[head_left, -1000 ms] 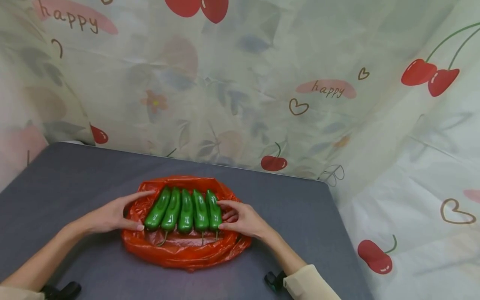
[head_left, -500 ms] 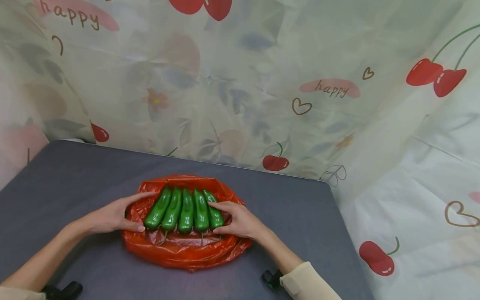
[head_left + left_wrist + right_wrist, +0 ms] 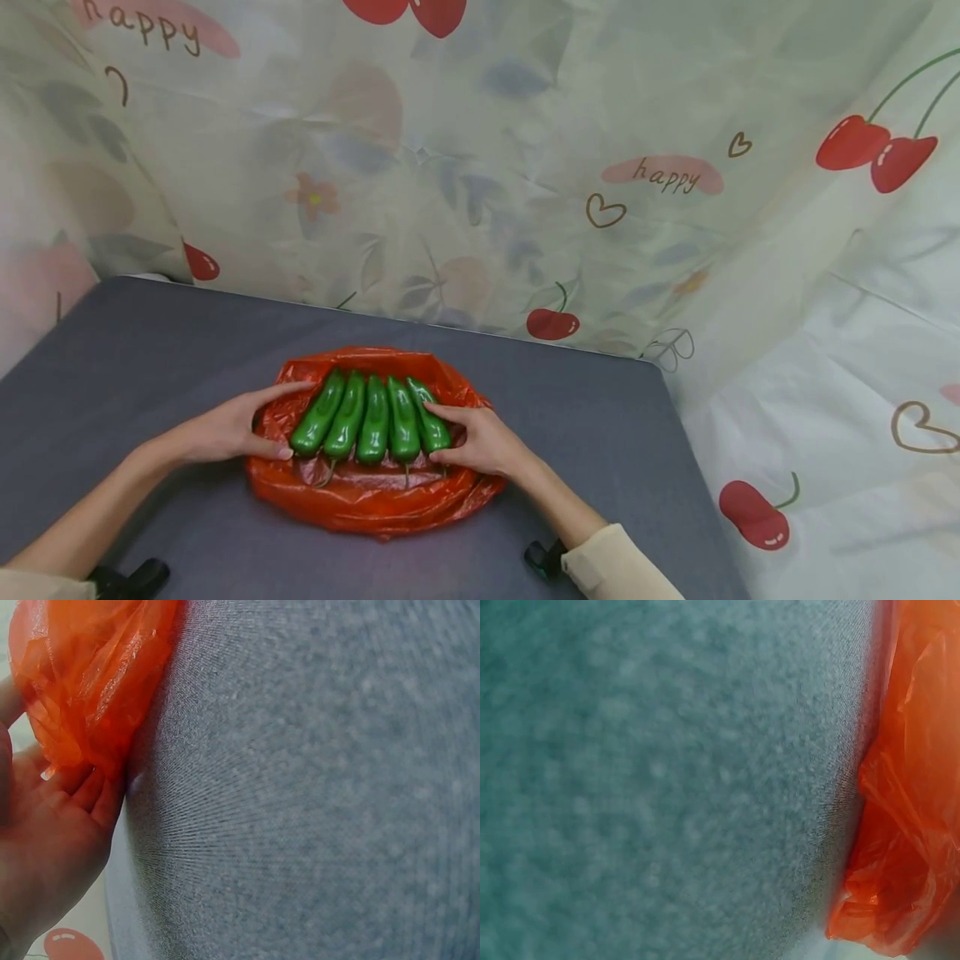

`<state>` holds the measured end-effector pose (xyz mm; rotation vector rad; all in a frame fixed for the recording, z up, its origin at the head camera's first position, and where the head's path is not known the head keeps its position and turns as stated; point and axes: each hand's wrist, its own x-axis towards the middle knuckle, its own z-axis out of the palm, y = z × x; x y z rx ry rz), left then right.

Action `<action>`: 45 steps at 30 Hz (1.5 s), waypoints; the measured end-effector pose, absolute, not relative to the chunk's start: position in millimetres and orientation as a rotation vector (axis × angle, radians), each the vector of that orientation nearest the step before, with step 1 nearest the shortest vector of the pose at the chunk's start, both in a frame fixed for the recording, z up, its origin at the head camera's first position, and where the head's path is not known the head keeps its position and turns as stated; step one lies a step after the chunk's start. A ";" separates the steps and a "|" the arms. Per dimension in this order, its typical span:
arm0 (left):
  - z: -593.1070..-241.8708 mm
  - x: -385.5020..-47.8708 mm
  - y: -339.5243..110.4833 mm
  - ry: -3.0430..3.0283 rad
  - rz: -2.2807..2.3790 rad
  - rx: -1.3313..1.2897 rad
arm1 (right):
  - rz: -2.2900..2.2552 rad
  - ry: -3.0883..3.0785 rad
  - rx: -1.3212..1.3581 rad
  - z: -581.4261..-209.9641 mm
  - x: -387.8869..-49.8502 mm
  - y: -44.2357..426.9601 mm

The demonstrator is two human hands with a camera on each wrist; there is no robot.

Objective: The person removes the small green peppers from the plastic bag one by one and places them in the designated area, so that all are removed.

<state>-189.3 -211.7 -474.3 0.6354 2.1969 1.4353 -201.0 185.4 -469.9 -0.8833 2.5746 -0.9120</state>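
Several glossy green peppers [image 3: 373, 425] lie side by side in an orange-red plastic bag [image 3: 375, 508] with a rolled-back rim. At the bag's left side the left hand [image 3: 217, 432] spreads thumb and index finger along the rim; in the left wrist view, the hand [image 3: 56, 840] has its other fingers curled against the underside of the bag [image 3: 97, 682]. The right hand [image 3: 487, 442] holds the rightmost pepper [image 3: 432, 429], index fingertip on its upper part and thumb near its lower end. In the right wrist view the bag [image 3: 915, 787] shows, the fingers hidden.
A dark grey cloth-covered table [image 3: 585, 417] lies beneath the bag. Behind and to the right hangs a pale curtain [image 3: 480, 167] printed with cherries, hearts and leaves. Dark wrist straps [image 3: 546, 560] show near both sleeves.
The right hand has shifted left over the rightmost pepper, whose upper end now leans left toward its neighbour. The left hand has stayed at the bag's side.
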 end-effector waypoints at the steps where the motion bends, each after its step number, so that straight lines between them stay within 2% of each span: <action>1: -474.6 -189.6 -211.4 2.197 1.434 0.637 | -0.919 2.579 -0.879 -469.4 -200.4 186.1; 11: -473.9 -190.4 -208.6 2.229 1.411 0.629 | -0.966 2.650 -0.885 -461.2 -193.5 194.4; 20: -467.9 -186.3 -205.8 2.526 1.292 0.661 | -1.201 2.654 -0.967 -455.4 -191.5 192.0; 29: -463.9 -184.3 -204.7 2.590 1.297 0.641 | -1.481 2.559 -0.855 -450.7 -188.8 192.1; 45: -464.8 -186.1 -204.7 2.641 1.218 0.645 | -1.638 2.444 -0.606 -440.4 -187.5 216.0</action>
